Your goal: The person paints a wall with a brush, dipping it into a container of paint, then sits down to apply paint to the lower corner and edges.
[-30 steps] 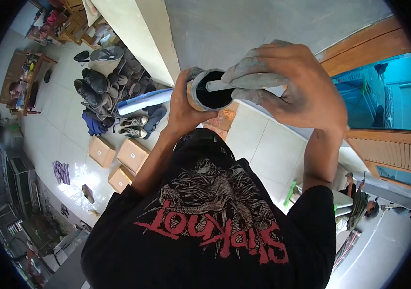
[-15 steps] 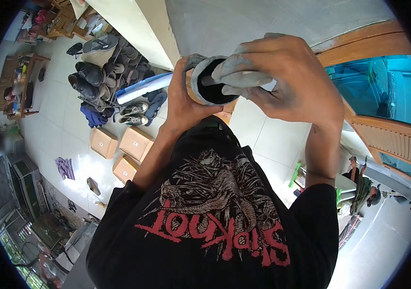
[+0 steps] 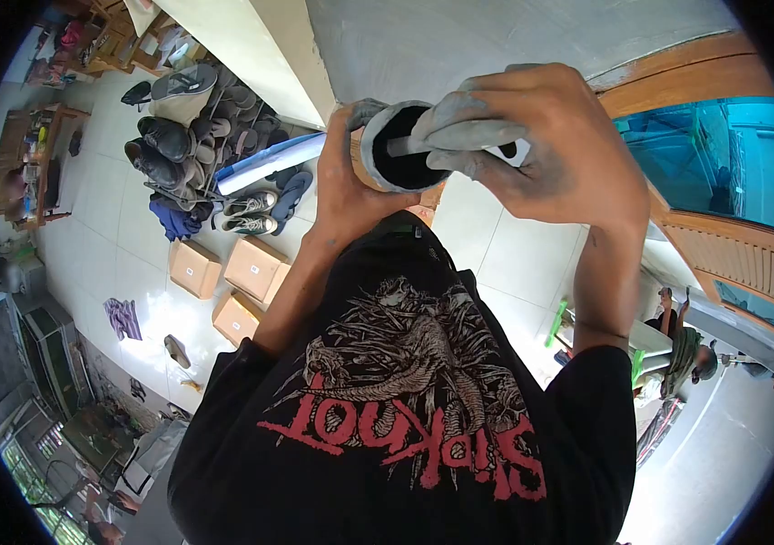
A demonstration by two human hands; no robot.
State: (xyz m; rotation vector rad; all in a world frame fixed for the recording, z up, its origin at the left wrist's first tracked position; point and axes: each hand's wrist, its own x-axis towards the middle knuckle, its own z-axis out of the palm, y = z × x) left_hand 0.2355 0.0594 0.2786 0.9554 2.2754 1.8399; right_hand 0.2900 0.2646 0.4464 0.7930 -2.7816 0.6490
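My left hand [image 3: 343, 186] is wrapped around the side of a round, hollow vessel [image 3: 370, 163] with a grey rim and a dark inside. The vessel's mouth faces up toward me. From the right, my right hand [image 3: 555, 145] reaches over the rim with its fingers pinched on a thin grey stick-like tool [image 3: 399, 147]. The tool's end is inside the vessel's mouth; its exact kind is not clear. Grey smears cover the fingers of both hands.
Shoes [image 3: 164, 141] are piled on a rack to the left, beside several tan boxes [image 3: 257, 269] on the tiled floor. A grey wall surface [image 3: 496, 32] lies beyond my hands. A wooden-framed window [image 3: 723, 168] is at right. Another person [image 3: 685, 359] is at far right.
My right hand has shifted slightly, and more of the tool shows inside the vessel's mouth. My left hand keeps its hold on the vessel, almost unmoved.
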